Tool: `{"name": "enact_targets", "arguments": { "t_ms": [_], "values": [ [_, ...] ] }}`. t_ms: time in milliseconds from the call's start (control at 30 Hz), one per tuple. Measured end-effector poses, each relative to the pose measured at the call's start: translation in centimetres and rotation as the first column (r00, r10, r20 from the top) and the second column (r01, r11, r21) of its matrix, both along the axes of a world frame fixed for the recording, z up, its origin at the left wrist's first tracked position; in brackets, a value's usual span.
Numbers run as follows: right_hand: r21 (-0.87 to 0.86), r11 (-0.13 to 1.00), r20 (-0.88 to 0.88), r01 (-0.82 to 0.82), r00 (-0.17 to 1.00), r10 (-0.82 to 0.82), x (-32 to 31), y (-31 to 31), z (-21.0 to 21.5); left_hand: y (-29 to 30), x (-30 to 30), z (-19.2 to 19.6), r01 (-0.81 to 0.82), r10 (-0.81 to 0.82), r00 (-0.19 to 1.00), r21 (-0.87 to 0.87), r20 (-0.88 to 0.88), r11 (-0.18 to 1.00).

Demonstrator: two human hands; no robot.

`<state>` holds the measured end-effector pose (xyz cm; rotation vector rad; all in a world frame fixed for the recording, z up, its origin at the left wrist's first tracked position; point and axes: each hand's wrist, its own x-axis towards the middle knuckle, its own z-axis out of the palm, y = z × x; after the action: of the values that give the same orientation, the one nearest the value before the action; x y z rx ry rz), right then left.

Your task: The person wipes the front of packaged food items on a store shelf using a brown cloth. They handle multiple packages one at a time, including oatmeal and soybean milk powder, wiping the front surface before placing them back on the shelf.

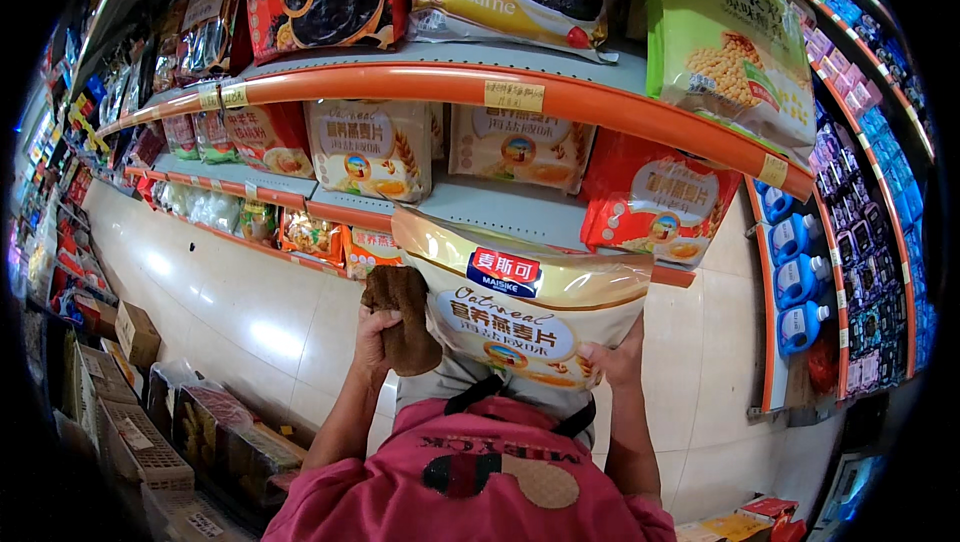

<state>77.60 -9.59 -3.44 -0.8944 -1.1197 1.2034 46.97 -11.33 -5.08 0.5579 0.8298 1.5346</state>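
Note:
In front of my body an oatmeal bag (530, 282), cream with a gold top, is held tilted with its printed front toward me. My right hand (618, 354) grips its right edge, thumb on the front and fingers behind. At the bag's left edge, my left hand (376, 340) is closed around a folded brown cloth (408, 327). The cloth lies right beside the bag; whether it presses on it I cannot tell. Similar cream bags (368, 150) and a red bag (660, 197) stand on the middle shelf (500, 207) just ahead.
The upper shelf's orange edge (400, 82) juts out above the bag and bears large pouches, among them a green one (735, 42). Blue jugs (797, 282) line a rack at right. Cartons (137, 332) and plastic crates (145, 442) stand on the tiled floor (250, 292) at lower left.

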Motion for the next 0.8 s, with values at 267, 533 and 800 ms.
{"name": "enact_targets", "arguments": {
  "t_ms": [267,533,800],
  "values": [
    [0.069,0.997,0.106,0.036,0.993,-0.043,-1.5,1.4,3.0,0.3,0.2,0.5,-0.012,0.011,0.999,-0.025,-0.036,1.0],
    [0.058,0.997,0.095,0.06,0.993,-0.066,-1.8,1.4,2.3,0.5,0.3,0.7,-0.086,0.074,0.99,-0.094,-0.121,0.992],
    [0.037,0.997,0.032,0.065,0.997,-0.066,-1.9,1.4,2.2,0.4,0.3,5.3,-0.259,0.301,0.864,0.157,-0.404,0.953]
  ]
}}
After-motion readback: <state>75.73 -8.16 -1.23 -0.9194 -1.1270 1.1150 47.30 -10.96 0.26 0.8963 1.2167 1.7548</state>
